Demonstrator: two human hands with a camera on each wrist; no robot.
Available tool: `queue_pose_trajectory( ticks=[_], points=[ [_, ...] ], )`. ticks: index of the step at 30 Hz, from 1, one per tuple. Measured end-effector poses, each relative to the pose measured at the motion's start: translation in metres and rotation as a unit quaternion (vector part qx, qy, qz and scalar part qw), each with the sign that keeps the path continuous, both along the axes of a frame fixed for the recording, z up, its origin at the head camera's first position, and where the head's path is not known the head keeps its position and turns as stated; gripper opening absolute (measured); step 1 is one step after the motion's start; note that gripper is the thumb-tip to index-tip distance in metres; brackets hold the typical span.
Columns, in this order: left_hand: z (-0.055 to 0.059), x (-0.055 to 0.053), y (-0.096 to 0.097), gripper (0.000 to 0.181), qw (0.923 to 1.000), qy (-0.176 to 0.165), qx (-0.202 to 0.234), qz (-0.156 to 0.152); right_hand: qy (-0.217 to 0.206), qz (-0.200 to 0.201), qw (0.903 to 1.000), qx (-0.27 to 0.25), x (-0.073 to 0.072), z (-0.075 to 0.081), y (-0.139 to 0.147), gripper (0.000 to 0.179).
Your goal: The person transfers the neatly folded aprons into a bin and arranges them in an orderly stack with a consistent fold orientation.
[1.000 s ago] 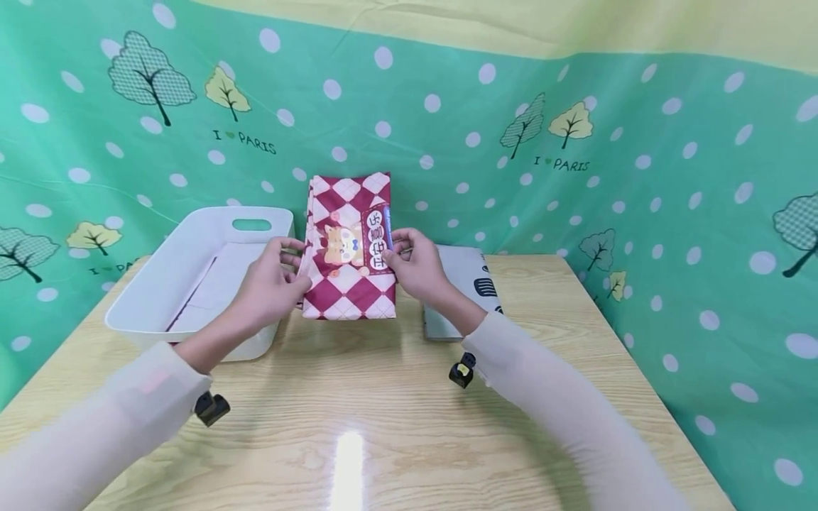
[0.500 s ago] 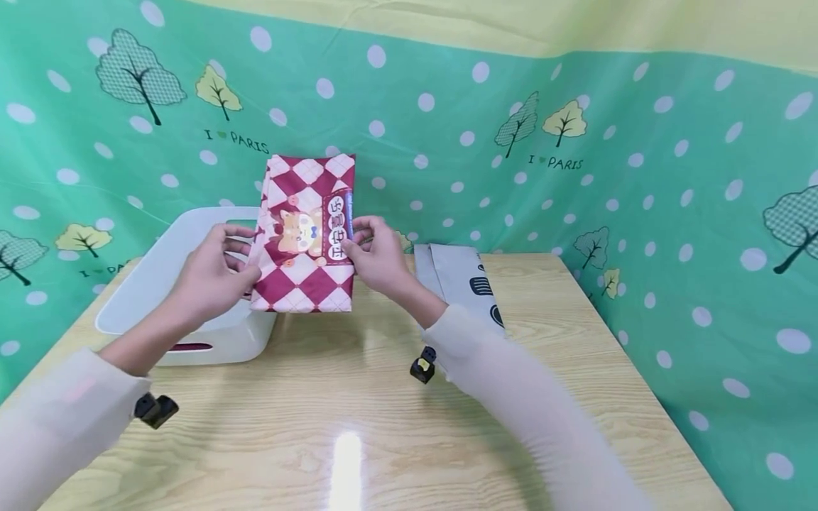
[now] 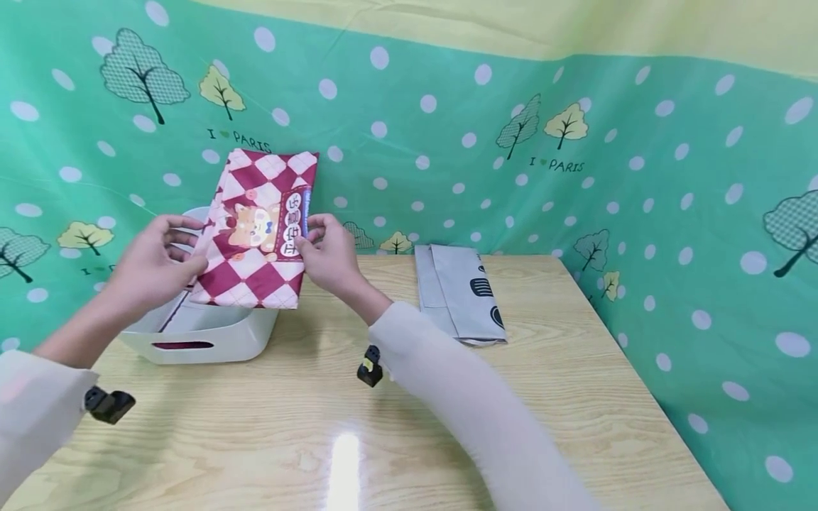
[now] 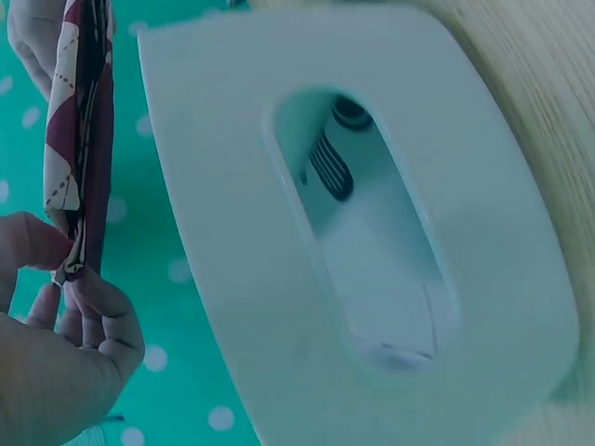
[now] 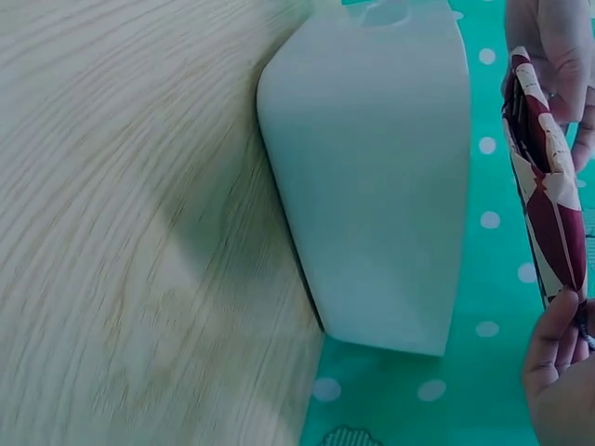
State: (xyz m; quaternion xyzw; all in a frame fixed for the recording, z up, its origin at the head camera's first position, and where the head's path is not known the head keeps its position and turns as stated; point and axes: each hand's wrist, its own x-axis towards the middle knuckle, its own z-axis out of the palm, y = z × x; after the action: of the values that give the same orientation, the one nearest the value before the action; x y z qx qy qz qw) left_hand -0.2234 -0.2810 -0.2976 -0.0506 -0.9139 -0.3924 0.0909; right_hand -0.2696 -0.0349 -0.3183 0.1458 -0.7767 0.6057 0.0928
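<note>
A folded maroon-and-white checked cloth (image 3: pixel 255 273) with a cartoon animal and a lettered patch is held up in the head view, over the white plastic basket (image 3: pixel 239 344). My left hand (image 3: pixel 153 259) pinches its left edge; in the left wrist view, thumb and fingers meet on the cloth's folded layers (image 4: pixel 63 167). At the opposite edge, my right hand (image 3: pixel 332 257) grips beside the patch, thumb in front. The cloth leans slightly and hides part of the basket. Inside the basket, seen through its handle slot in the left wrist view, lies a pale cloth with dark utensil prints (image 4: pixel 330 167).
A grey folded cloth (image 3: pixel 463 298) with black utensil prints lies on the wooden table (image 3: pixel 409 426), right of the basket. Behind the table hangs a green dotted curtain (image 3: pixel 396 99), which also runs along the right side.
Both hands have carried the checked cloth leftward, from beside the basket to over it. It now tilts a little. The grey cloth on the table is more exposed.
</note>
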Motion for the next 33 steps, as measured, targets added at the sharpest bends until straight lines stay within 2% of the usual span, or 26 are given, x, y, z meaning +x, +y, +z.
queue_pose_trajectory(
  ticks=[11, 15, 22, 24, 28, 30, 33],
  points=[
    [-0.01, -0.005, -0.042, 0.057, 0.9996, -0.007, -0.02, 0.018, -0.029, -0.024, 0.9993, 0.008, -0.002, -0.001, -0.047, 0.029],
    [-0.014, -0.006, -0.052, 0.056, 0.9991, -0.005, -0.026, 0.032, -0.026, -0.039, 0.9988, 0.018, -0.001, -0.002, -0.06, 0.029],
    [-0.017, -0.007, -0.067, 0.058, 0.999, -0.016, -0.027, 0.031, -0.042, -0.053, 0.9976, 0.013, 0.0, -0.007, -0.075, 0.029],
    [-0.017, -0.006, -0.07, 0.061, 0.998, -0.036, -0.045, 0.028, -0.044, -0.058, 0.9969, 0.03, -0.001, -0.009, -0.077, 0.033],
    [-0.018, -0.004, -0.079, 0.069, 0.9933, -0.06, -0.094, 0.033, -0.052, -0.076, 0.9906, 0.101, -0.004, -0.014, -0.074, 0.046],
    [-0.02, -0.003, -0.081, 0.07, 0.991, -0.057, -0.111, 0.048, -0.065, -0.082, 0.987, 0.122, -0.005, -0.017, -0.071, 0.049],
    [-0.022, -0.003, -0.082, 0.069, 0.9915, -0.046, -0.1, 0.07, -0.084, -0.079, 0.9867, 0.114, -0.007, -0.021, -0.066, 0.048]
  ],
)
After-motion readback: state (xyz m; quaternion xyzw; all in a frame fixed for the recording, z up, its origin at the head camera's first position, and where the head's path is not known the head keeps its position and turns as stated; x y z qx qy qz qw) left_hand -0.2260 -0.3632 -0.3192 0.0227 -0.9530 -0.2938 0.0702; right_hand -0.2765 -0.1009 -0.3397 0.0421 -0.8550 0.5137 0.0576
